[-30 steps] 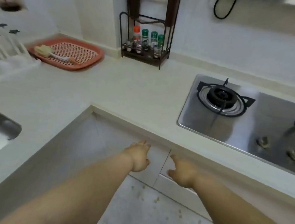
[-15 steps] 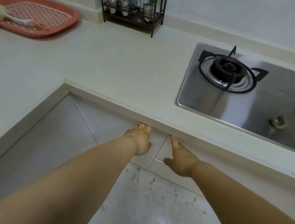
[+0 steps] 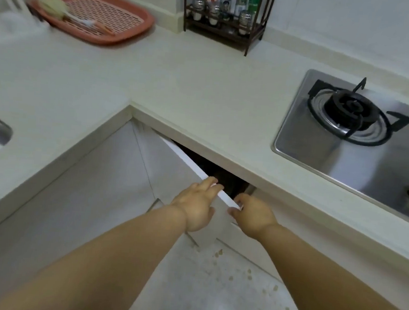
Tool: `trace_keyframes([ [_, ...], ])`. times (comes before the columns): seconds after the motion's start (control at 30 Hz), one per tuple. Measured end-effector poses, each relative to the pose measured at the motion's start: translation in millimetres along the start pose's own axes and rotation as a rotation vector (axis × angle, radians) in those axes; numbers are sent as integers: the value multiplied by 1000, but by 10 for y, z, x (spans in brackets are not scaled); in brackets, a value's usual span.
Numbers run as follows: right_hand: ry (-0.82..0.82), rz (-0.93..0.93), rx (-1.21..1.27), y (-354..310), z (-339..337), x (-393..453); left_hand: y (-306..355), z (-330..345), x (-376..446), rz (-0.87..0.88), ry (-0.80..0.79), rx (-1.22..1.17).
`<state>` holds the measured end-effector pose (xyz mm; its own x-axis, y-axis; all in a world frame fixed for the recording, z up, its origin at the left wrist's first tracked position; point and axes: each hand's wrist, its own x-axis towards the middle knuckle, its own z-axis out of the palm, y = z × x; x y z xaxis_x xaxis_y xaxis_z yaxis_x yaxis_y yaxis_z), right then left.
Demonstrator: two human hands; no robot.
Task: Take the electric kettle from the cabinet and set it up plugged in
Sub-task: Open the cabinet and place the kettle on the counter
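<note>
So I'm only at the very start of this. My left hand [image 3: 195, 206] has its fingers curled over the top edge of the left cabinet door [image 3: 172, 176], which stands swung partly out from under the bench [image 3: 202, 101]. My right hand [image 3: 252, 215] is at that door's free corner, just where it meets the right cabinet door [image 3: 279, 214], which looks shut; its fingertips are tucked out of sight, so I cannot tell whether it grips the edge or only touches it. Behind the gap there is just a dark opening [image 3: 219, 173], and the electric kettle is nowhere in view; I judge it sits somewhere inside, hidden. So one door is cracked open and nothing more. Left to do, as I see it: swing the doors wide, find the kettle, lift it onto the bench, and plug it in. I can see no socket from here.
</note>
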<state>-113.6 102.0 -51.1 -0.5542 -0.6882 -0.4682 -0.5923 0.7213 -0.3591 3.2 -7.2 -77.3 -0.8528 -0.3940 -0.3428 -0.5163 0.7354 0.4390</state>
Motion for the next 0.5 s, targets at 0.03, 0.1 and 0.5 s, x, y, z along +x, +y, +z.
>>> trace_keyframes([
  [0.03, -47, -9, -18, -44, -8, -19, -46, 10, -81, 11, 35, -2],
  [0.1, -154, -51, -39, -186, 13, -92, -169, 41, -323, 13, 89, 2],
  [0.5, -418, -347, 6, -1471, 982, -457, -903, 138, -1723, -488, 314, -267],
])
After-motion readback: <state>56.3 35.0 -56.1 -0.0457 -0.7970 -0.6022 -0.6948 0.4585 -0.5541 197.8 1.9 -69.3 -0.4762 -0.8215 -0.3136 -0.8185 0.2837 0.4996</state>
